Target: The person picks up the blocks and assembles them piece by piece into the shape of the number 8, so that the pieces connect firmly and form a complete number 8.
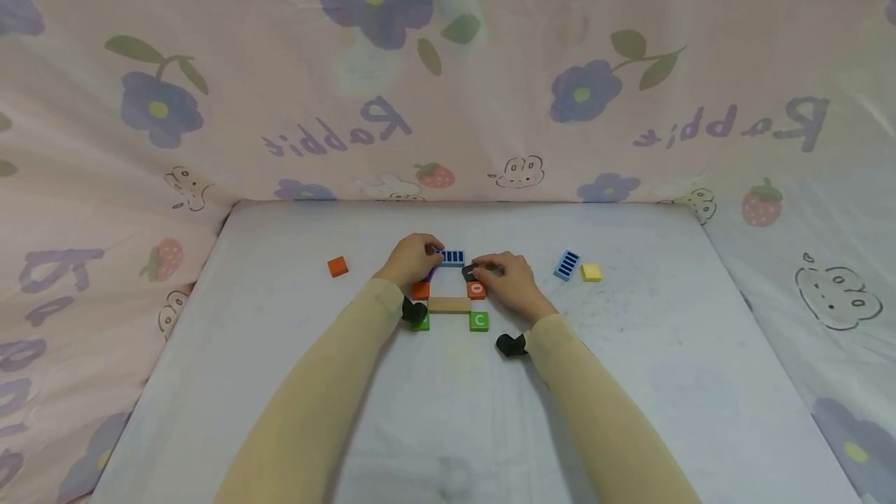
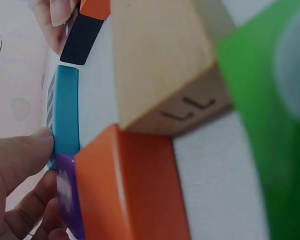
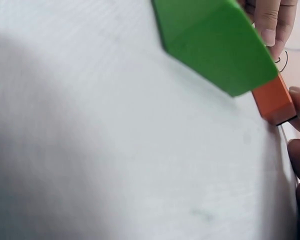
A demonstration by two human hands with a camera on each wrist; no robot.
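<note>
My left hand [image 1: 411, 257] grips the left end of a blue block [image 1: 453, 258] with dark stripes. In the left wrist view, its thumb lies on that block and its curled fingers are beside a purple block [image 2: 69, 192]. My right hand [image 1: 514, 282] pinches a small black block [image 1: 469, 273] near the blue block's right end, behind an orange block [image 1: 477, 291]. Another orange block [image 1: 421, 291] stands on the left. Nearer me, a plain wooden bar [image 1: 449, 305] spans between the two sides. A green block marked C [image 1: 479, 321] and a second green block [image 1: 420, 325] sit at the near corners.
Far left on the white table [image 1: 448, 411] lies a loose orange block [image 1: 338, 266]. To the right are a second striped blue block [image 1: 567, 264] and a yellow block [image 1: 591, 272]. A patterned cloth [image 1: 490, 123] walls the table's back and sides.
</note>
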